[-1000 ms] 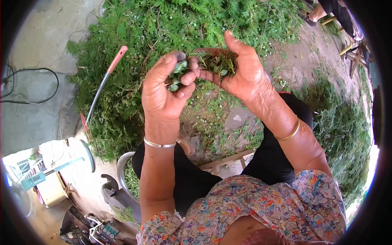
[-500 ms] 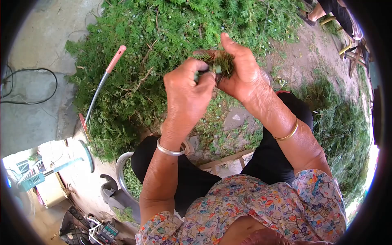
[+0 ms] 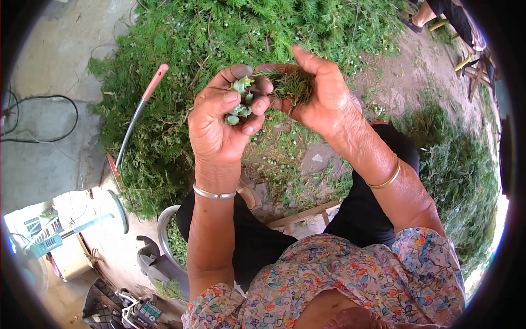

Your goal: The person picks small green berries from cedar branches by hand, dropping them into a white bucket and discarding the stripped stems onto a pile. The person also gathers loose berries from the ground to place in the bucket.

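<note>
My left hand (image 3: 213, 134) is turned palm up, its fingers curled around several small green seed cones (image 3: 239, 86). Close beside it, my right hand (image 3: 331, 104) holds a flat-leaved evergreen sprig (image 3: 296, 86) against the palm, with the thumb sticking up. The fingertips of both hands come near each other between the cones and the sprig. Below and beyond them spreads a large heap of cut evergreen branches (image 3: 181, 41), dotted with pale cones.
A curved tool with a pink handle (image 3: 155, 82) leans on the heap's left side. A metal basin (image 3: 163, 225) of green cones stands by my left knee. More branches (image 3: 460, 170) lie at right. Another person's foot (image 3: 419, 22) shows at top right, near a folding stool (image 3: 476, 77).
My left hand has drawn back left from the right hand and rolled palm up, bringing the cones in its fingers into view. The right hand has barely moved and keeps the sprig.
</note>
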A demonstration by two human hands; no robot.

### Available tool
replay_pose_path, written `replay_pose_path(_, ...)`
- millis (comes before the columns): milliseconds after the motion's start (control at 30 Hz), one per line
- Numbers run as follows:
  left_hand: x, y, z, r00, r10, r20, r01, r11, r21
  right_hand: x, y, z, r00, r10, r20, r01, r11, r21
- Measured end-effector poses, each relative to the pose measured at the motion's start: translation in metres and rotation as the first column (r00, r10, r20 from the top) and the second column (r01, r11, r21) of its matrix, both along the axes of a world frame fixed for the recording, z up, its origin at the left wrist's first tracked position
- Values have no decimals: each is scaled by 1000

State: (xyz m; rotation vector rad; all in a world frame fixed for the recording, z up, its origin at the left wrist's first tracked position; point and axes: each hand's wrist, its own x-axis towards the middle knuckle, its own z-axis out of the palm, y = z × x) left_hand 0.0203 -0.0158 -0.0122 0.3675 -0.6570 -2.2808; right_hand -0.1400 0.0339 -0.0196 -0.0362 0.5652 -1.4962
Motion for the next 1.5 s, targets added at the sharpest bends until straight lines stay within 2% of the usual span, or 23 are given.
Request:
replay_pose_path(67,1,-1,-1,999,-34,-4,34,995,-94,-2,-3,-9,997,66,47,-64,997,-54)
replay_pose_path(200,2,0,-5,999,19,-31,-20,999,-41,1,-2,-9,996,92,7,-91,994,-62)
replay_pose_path(300,-3,4,4,987,138,78,-138,990,-10,3,-2,-8,993,101,-68,-103,994,-24)
replay_pose_path(367,-8,11,10,842,310,442,-161,926,-343,2,-2,-10,996,77,-46,-77,997,18)
replay_pose_path(400,-11,14,9,841,311,442,-161,925,-343,2,-3,-12,996,78,-46,-78,997,18)
replay_pose_path(467,-18,20,5,549,622,559,-29,682,-731,1,-4,-16,993,79,-93,-77,997,27)
replay_pose_path(500,-20,23,4,489,693,529,27,595,-804,2,-4,-16,992,80,-93,-78,997,27)
replay_pose_path(533,-22,23,-1,488,693,530,27,595,-803,3,-5,-15,993,76,-93,-71,996,50)
replay_pose_path(600,-24,21,-11,456,830,322,99,312,-945,5,-5,-12,993,74,-93,-67,995,74)
replay_pose_path(633,-25,22,-11,436,849,297,153,255,-955,7,-6,-11,996,73,-51,-70,995,66)
replay_pose_path(733,-26,25,-6,357,861,362,307,257,-916,7,-6,-16,997,79,-14,-78,995,58)
replay_pose_path(867,-24,21,-5,399,840,368,149,337,-930,9,-2,-1,989,5,-147,22,983,181)
replay_pose_path(900,-20,20,7,550,665,505,-43,627,-778,8,-3,-1,989,3,-146,24,983,182)
replay_pose_path(933,-16,18,14,712,453,537,-165,851,-498,6,-4,-1,998,6,-62,1,994,112)
replay_pose_path(967,-11,14,13,809,373,453,-205,903,-377,4,-4,-2,1000,15,22,-15,999,40)
replay_pose_path(1000,-6,9,12,810,372,453,-203,903,-378,4,-3,0,1000,12,23,-13,999,39)
replay_pose_path(1067,-1,0,9,985,97,146,-96,995,-14,5,-2,6,999,34,41,-34,999,-2)
replay_pose_path(1100,0,-1,7,994,75,84,-76,997,6,4,-3,3,999,34,40,-34,999,-3)
replay_pose_path(1200,-3,4,7,974,175,145,-173,985,-26,2,-3,-4,989,102,110,-93,992,-85)
replay_pose_path(1233,-5,7,8,974,176,145,-174,984,-27,4,-1,-4,996,94,-6,-94,994,-62)
replay_pose_path(1300,-10,12,11,883,309,354,-225,940,-257,4,0,-7,989,87,-122,-92,995,-39)
replay_pose_path(1467,-22,22,10,711,471,522,-214,852,-478,9,3,-3,992,69,-109,-61,996,72)
replay_pose_path(1500,-23,22,7,618,579,532,-144,749,-647,8,2,-7,992,70,-108,-63,995,73)
